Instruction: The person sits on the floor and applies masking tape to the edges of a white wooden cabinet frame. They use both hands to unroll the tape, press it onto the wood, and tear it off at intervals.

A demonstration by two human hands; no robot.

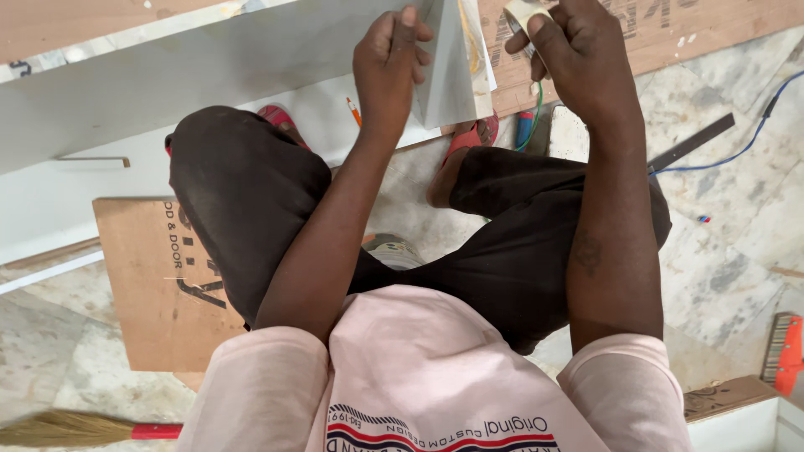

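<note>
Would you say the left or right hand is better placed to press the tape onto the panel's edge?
Probably the right hand: it holds the tape beside the panel. The left hand grips the panel, steadying it.

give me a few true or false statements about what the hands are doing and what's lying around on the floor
1. The left hand grips the edge of a white board. True.
2. The right hand is empty. False: it holds a roll of tape.
3. A broom with a red handle lies at lower left. True.
4. The blue cable lies to the person's left. False: it lies on the right.
5. The person wears a green shirt. False: the shirt is pale pink.
</note>
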